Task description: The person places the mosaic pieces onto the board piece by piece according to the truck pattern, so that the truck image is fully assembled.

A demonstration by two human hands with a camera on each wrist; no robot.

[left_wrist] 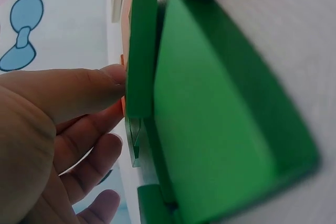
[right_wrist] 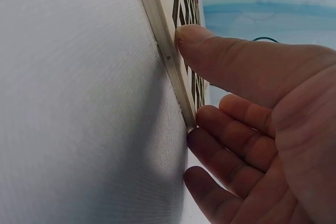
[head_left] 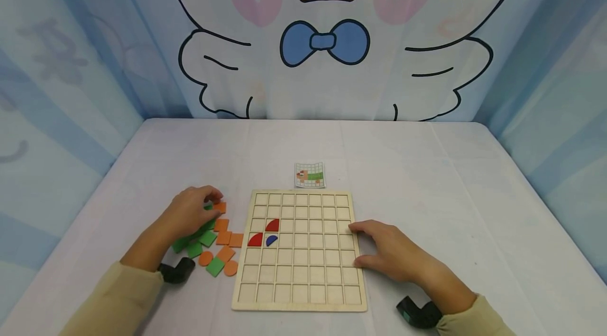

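Observation:
My left hand (head_left: 194, 210) is over a pile of loose tiles left of the wooden grid board (head_left: 301, 305). Its thumb and index fingertips are at an orange square tile (head_left: 219, 207); I cannot tell if they pinch it. Close by the thumb in the left wrist view stands a green tile (left_wrist: 142, 51), with a larger-looking green tile (left_wrist: 220, 114) beside it. My right hand (head_left: 391, 249) rests at the board's right edge, thumb and fingertips apart and touching the rim. Two red quarter-circle tiles (head_left: 272, 226) and a blue half-circle tile (head_left: 271, 241) lie in the board's left cells.
Several orange squares (head_left: 225, 254), green squares (head_left: 215, 267) and orange round tiles (head_left: 231, 268) lie between my left wrist and the board. A small picture card (head_left: 310, 175) with a gridded design lies behind the board. White cloth covers the table (head_left: 417, 178).

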